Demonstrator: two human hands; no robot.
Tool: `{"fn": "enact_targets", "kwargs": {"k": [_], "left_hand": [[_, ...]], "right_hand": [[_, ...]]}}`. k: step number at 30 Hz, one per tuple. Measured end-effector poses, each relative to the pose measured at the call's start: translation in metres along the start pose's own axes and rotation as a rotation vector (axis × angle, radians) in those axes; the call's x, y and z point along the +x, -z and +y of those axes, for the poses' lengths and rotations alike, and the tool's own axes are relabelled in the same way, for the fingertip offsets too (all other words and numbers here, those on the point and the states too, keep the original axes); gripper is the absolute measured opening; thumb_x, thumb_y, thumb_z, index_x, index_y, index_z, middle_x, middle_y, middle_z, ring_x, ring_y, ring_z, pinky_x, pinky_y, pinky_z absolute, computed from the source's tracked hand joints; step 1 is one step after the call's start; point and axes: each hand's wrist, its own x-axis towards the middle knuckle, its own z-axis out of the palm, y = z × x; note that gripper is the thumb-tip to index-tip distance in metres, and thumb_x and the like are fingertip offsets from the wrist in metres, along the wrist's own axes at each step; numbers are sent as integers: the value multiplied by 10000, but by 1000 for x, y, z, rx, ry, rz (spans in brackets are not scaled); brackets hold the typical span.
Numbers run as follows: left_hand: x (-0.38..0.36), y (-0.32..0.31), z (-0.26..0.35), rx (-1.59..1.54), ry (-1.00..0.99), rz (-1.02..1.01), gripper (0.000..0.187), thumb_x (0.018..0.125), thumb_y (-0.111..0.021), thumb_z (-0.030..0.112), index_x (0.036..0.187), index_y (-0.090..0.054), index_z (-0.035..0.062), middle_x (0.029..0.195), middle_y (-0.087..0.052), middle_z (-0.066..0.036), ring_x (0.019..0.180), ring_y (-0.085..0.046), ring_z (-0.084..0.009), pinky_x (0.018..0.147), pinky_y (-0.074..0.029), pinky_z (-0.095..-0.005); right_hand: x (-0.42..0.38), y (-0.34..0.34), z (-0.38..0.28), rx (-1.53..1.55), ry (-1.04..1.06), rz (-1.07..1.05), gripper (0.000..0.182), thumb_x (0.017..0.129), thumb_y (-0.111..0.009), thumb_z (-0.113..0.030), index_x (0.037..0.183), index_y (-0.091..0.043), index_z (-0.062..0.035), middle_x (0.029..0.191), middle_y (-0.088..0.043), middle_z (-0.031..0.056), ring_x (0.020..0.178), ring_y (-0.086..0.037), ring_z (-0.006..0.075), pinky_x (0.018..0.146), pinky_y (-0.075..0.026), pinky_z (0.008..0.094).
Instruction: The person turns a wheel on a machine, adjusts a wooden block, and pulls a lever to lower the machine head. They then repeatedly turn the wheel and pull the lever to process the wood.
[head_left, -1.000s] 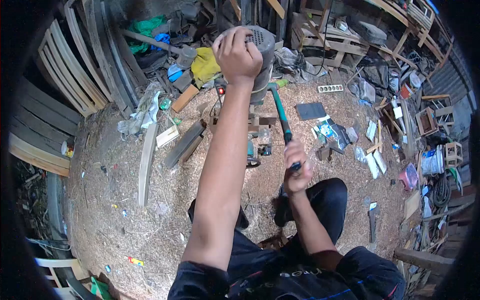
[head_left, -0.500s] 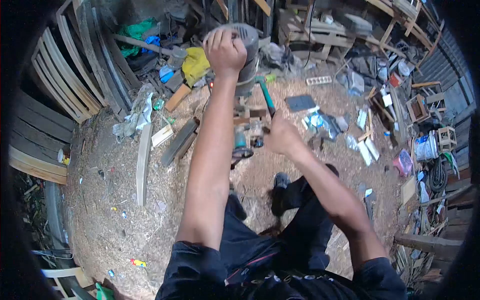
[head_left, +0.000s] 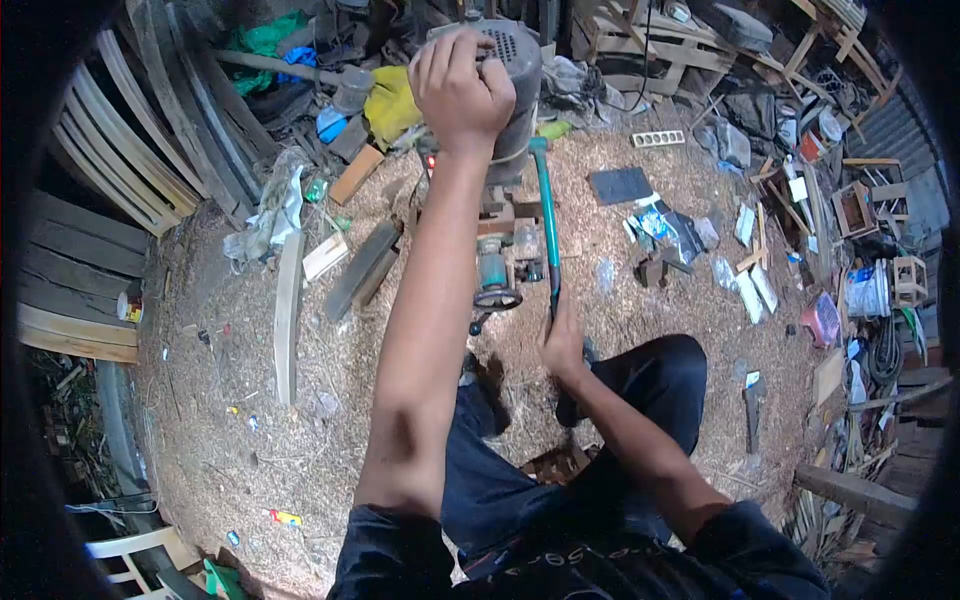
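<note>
A machine stands on the floor, its grey cylindrical motor housing (head_left: 518, 70) on top. My left hand (head_left: 460, 90) rests against the left side of this housing with its fingers curled; what they hold, if anything, is hidden. On the machine's right side is a long green lever (head_left: 547, 210) with a dark grip. My right hand (head_left: 564, 342) is wrapped round the lower end of that lever. Below the housing, a black handwheel (head_left: 497, 299) and a green part show between my forearms.
Grey wooden blocks (head_left: 366, 268) and a long pale board (head_left: 288, 320) lie left of the machine. A dark flat plate (head_left: 620, 186) and plastic wrappers lie to its right. Curved timbers lean at the far left. A small wooden stool frame (head_left: 910, 282) stands at the far right.
My right hand has come down and toward my body with the lever, which now shows at greater length. My left hand stays at the housing. The view has shifted slightly.
</note>
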Motion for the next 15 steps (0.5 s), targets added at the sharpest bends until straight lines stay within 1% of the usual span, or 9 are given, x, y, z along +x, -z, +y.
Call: {"fn": "enact_targets", "kwargs": {"k": [3,6,7,9,10,11,12,14,15], "left_hand": [[-4,3,0,2,14,-46,145,731,-515,133,779,-644,88,859,-664,-73,859,-625,-286,861,-443,-405],[1,6,2,19,33,-70,144,732,-515,136,769,-648,92,860,-666,-74,858,-626,-289,865,-444,-408],[3,6,0,27,21,-59,144,733,-515,139,762,-649,94,854,-667,-75,856,-626,-291,865,-445,-409],[8,2,-2,37,-3,-49,143,735,-515,144,749,-650,97,843,-669,-78,853,-628,-295,864,-447,-411],[13,0,-3,36,-14,-25,143,737,-515,147,744,-649,99,836,-670,-78,848,-629,-297,863,-448,-412],[16,0,-1,33,-18,-13,143,739,-515,150,740,-649,101,829,-670,-78,844,-630,-298,862,-450,-413],[20,-1,0,30,-26,5,143,741,-515,153,735,-648,103,822,-671,-78,840,-631,-300,861,-451,-414],[26,-1,2,29,-23,8,141,742,-515,154,727,-647,104,810,-670,-76,832,-633,-300,857,-452,-416],[30,-1,2,26,-30,11,141,742,-516,155,723,-646,105,804,-670,-76,828,-634,-301,855,-453,-417]], "right_hand": [[0,-9,6,18,-27,-15,699,895,-540,-35,1501,-208,72,1367,-448,363,1179,-516,510,967,-457,510],[5,1,-4,-19,1,7,709,891,-539,-20,1509,-200,55,1289,-504,347,1117,-549,493,926,-467,505],[8,9,-7,39,7,-10,691,891,-538,-15,1502,-222,50,1251,-522,335,1087,-558,486,910,-466,504],[25,60,-47,157,8,-45,658,890,-535,-4,1489,-268,39,1175,-559,311,1026,-574,474,878,-465,502],[45,95,-77,158,30,-49,591,882,-526,13,1445,-347,35,1048,-583,286,937,-580,460,836,-460,504],[69,133,-111,137,-67,-164,534,880,-512,11,1401,-404,47,1036,-592,300,954,-592,458,844,-466,499],[90,157,-129,178,-5,-171,470,890,-513,-36,1347,-465,59,1004,-621,311,955,-615,451,841,-483,486],[143,200,-170,-44,-93,-366,363,931,-523,-148,1214,-566,76,992,-652,308,936,-650,420,838,-501,468],[175,222,-194,-86,-144,-514,360,945,-526,-205,1148,-589,86,962,-662,303,911,-662,405,830,-506,466]]}}
